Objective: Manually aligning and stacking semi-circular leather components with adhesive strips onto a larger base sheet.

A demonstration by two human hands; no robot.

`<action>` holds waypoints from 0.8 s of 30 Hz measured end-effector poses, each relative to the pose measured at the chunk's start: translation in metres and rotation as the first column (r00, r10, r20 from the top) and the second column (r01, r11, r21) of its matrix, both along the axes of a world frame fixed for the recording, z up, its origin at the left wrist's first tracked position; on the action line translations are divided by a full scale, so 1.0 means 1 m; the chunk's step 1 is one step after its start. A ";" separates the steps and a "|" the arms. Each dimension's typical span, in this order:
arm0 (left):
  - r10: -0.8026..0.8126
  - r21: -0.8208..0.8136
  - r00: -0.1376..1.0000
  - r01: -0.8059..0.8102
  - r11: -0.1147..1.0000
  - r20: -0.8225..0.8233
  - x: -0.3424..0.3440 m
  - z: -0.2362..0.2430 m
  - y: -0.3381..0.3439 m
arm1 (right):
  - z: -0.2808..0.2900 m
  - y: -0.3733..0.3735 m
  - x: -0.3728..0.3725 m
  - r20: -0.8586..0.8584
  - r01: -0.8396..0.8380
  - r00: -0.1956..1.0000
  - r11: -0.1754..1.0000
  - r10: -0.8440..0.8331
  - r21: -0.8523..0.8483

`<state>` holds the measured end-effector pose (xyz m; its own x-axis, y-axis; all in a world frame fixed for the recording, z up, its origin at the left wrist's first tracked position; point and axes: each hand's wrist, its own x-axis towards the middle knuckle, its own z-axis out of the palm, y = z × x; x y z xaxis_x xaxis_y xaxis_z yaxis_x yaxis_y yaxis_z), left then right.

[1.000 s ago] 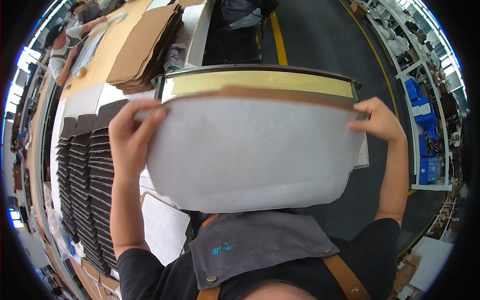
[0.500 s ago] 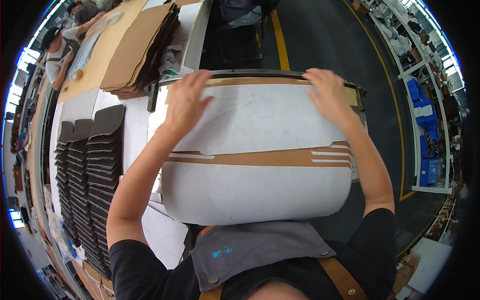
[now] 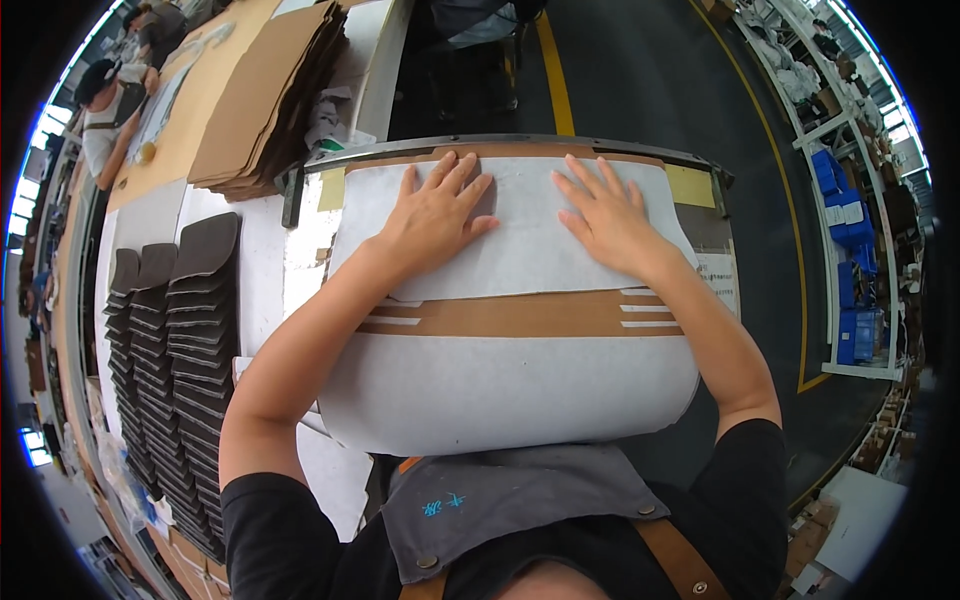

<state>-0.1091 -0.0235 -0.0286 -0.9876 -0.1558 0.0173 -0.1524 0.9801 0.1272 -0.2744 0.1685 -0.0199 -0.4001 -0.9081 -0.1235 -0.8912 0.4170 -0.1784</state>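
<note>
A white sheet panel (image 3: 525, 225) lies on a brown board (image 3: 520, 315) in front of me, near the metal bar (image 3: 520, 143) at the table's far edge. My left hand (image 3: 435, 215) rests flat on the panel's left part, fingers spread toward the bar. On its right part lies my right hand (image 3: 610, 215), also flat with fingers apart. A second white panel (image 3: 510, 390) covers the near part of the board and curves down toward my apron. Short white strips (image 3: 655, 316) show on the brown band between both panels.
Stacked dark grey pieces (image 3: 205, 250) stand in rows at the left. Beyond them is a pile of brown sheets (image 3: 265, 95). Another person (image 3: 105, 115) works at the far-left table. Shelving with blue bins (image 3: 850, 225) stands across the aisle at right.
Both hands have come down from near the metal bar, moved inward, and now lie flat on the far white panel. That panel sits straighter, its lower edge more level with the brown band.
</note>
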 end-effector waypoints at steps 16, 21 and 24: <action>0.118 0.001 0.993 -0.118 0.993 0.030 0.003 0.001 0.007 | 0.004 0.010 -0.003 0.014 0.120 0.993 0.993 -0.121 0.021; 0.159 -0.008 0.987 -0.159 0.987 0.029 0.003 0.002 0.009 | 0.001 0.007 0.000 0.014 0.123 0.992 0.992 -0.123 0.001; 0.211 -0.031 0.976 -0.209 0.977 0.052 0.004 0.003 0.012 | 0.003 0.006 0.000 0.021 0.134 0.991 0.991 -0.134 0.014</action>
